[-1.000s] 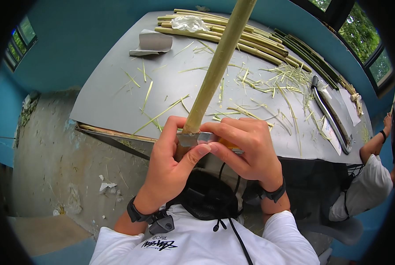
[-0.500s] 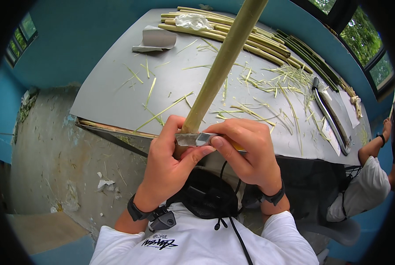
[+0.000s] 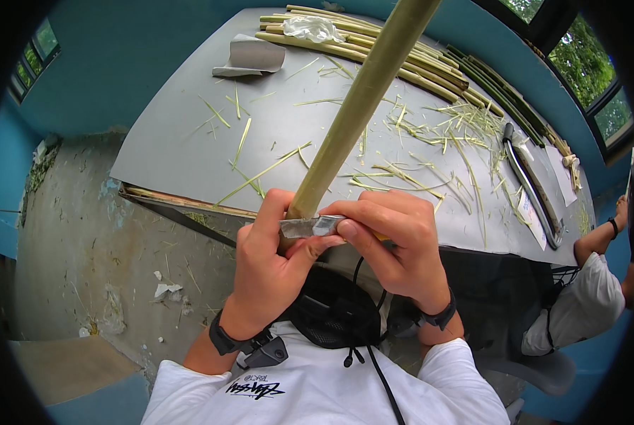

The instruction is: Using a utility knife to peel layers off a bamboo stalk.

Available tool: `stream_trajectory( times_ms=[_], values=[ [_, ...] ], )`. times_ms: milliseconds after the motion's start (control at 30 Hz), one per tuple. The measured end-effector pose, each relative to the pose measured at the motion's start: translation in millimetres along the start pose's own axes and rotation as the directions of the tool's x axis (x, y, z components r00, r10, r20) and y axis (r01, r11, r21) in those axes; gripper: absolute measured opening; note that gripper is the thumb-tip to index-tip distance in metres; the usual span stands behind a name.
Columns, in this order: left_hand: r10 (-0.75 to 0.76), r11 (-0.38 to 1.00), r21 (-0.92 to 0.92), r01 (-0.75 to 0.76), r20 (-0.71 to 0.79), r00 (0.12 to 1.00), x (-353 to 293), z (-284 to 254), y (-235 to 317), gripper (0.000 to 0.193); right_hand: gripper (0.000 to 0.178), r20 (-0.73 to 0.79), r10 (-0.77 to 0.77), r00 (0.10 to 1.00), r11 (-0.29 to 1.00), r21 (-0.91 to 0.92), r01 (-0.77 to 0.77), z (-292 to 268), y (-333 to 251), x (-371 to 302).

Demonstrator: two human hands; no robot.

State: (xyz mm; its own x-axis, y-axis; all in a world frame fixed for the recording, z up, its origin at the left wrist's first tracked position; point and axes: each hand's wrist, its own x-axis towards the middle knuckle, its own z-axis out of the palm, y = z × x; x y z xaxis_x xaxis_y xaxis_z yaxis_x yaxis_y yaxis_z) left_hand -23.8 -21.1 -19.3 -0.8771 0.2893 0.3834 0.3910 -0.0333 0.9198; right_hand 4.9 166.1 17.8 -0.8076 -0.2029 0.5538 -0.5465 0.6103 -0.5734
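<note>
A peeled, yellow-green bamboo pole [image 3: 363, 106] slants from the top of the view down to my hands at the table's near edge. My left hand [image 3: 264, 258] is closed around its lower end, with the thumb against the blade of a utility knife [image 3: 308, 227]. That blade lies crosswise against the pole, just below the spot where a joint shows. In my right hand [image 3: 402, 241] the knife's handle is pinched between fingers and thumb; most of the handle is hidden, with a bit of yellow showing.
Thin bamboo shavings [image 3: 444, 134] litter the grey table [image 3: 168, 142]. Several bamboo poles [image 3: 402, 67] lie along the far side, with crumpled white plastic [image 3: 310, 30] on them. A curved grey cardboard piece [image 3: 256, 55] and a handsaw [image 3: 533, 188] rest there too. Another person [image 3: 579, 297] sits at right.
The pole's lower end and the blade on it have shifted slightly left. Both hands keep their hold.
</note>
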Motion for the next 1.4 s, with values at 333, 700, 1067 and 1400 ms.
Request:
stream_trajectory(
  times_ms=[333, 700, 1067, 1400],
  values=[
    [-0.031, 0.996, 0.077, 0.035, -0.058, 0.998, -0.8, 6.7, 0.7, 0.037, 0.012, -0.080, -0.052, 0.995, 0.998, -0.043, 0.049, 3.8, 3.8, -1.2],
    [-0.346, 0.901, -0.233, 0.367, 0.125, 0.930, -8.0, -3.6, -0.3, 0.030, 0.018, -0.364, 0.116, 0.924, 0.980, 0.193, -0.047, -25.8, 0.3, -4.0],
    [-0.271, 0.876, -0.340, 0.342, 0.239, 0.932, -4.0, -2.6, 6.4, 0.038, 0.014, 0.061, 0.093, 0.994, 0.992, 0.079, -0.098, -7.3, -3.0, 2.3],
    [-0.250, 0.714, -0.524, 0.465, 0.429, 0.868, -0.5, -20.9, 4.1, 0.033, 0.014, 0.049, 0.117, 0.992, 0.986, 0.109, -0.122, -7.0, -3.7, 0.3]
  ],
)
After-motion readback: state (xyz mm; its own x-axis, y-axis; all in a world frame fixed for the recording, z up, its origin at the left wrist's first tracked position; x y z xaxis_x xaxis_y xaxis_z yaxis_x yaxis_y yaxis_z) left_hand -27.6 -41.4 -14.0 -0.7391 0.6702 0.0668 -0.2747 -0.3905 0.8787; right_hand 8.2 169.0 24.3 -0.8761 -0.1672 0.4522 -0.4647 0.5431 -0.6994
